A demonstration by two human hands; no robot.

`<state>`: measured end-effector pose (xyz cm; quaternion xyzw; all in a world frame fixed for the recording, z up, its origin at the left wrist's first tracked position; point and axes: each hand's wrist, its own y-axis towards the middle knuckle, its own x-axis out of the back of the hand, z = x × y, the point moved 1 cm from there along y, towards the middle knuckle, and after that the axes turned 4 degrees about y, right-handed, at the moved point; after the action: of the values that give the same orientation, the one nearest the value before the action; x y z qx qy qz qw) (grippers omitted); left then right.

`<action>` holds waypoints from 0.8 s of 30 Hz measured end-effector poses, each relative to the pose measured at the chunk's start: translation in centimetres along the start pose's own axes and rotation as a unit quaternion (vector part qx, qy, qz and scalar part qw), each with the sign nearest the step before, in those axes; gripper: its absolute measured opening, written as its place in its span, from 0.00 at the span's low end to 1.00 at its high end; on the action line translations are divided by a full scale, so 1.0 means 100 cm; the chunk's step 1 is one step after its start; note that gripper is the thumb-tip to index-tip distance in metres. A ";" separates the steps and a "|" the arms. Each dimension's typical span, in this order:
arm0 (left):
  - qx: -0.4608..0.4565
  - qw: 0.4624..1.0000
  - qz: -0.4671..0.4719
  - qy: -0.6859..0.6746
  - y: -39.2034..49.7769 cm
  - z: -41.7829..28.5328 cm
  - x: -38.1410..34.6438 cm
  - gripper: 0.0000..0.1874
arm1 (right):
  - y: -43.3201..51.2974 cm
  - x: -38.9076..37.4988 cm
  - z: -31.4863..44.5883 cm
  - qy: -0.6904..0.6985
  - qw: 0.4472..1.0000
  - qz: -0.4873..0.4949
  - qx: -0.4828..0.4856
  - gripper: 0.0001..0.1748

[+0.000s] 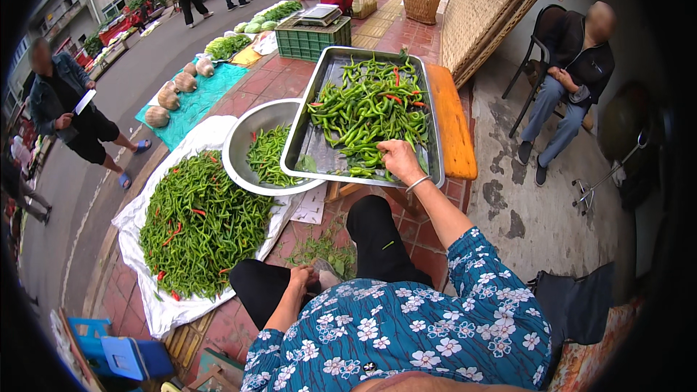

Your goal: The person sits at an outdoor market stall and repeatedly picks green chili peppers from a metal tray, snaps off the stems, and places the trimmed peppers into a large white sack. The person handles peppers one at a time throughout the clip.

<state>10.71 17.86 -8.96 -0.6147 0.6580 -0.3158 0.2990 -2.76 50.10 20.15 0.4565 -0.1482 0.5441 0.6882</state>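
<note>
My right hand [401, 160], with a bangle at the wrist, reaches over the near edge of a metal tray [310, 152]. Its fingers are bent against the green chili peppers [370, 114] heaped there; whether they grip one is hidden. A few red peppers lie among the green. Between my knees rests my left hand [306, 279], its fingers partly hidden, so its hold is unclear. The tray's left edge overlaps a round metal basin [237, 147] holding smaller green peppers [269, 155]. To the left, a large pile of thin green peppers [201, 228] lies on white sheeting [130, 245].
A wooden bench [452, 125] is under the tray. Ahead stand a green crate [307, 41] with a scale [319, 14] and a leaning woven panel [482, 16]. Squashes [169, 99] lie on teal sheeting [204, 98]. One person [71, 98] stands left; another [572, 65] sits right. Plant scraps [326, 253] litter the paving.
</note>
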 end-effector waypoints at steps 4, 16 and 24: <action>-0.002 1.000 0.004 -0.005 0.007 0.002 -0.001 0.12 | 0.002 0.012 0.001 0.013 0.994 -0.100 0.027 0.11; -0.047 0.997 0.039 -0.048 -0.042 -0.035 -0.004 0.16 | -0.038 0.031 0.078 0.447 0.882 -0.081 -0.128 0.12; -0.249 0.932 0.263 0.004 -0.150 -0.119 -0.049 0.12 | -0.118 -0.060 0.109 0.408 0.880 0.201 -0.136 0.11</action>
<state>11.02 22.66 10.26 -0.4730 0.8549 -0.0541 0.2060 8.72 37.97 16.29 0.0562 -0.0155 0.7830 0.6193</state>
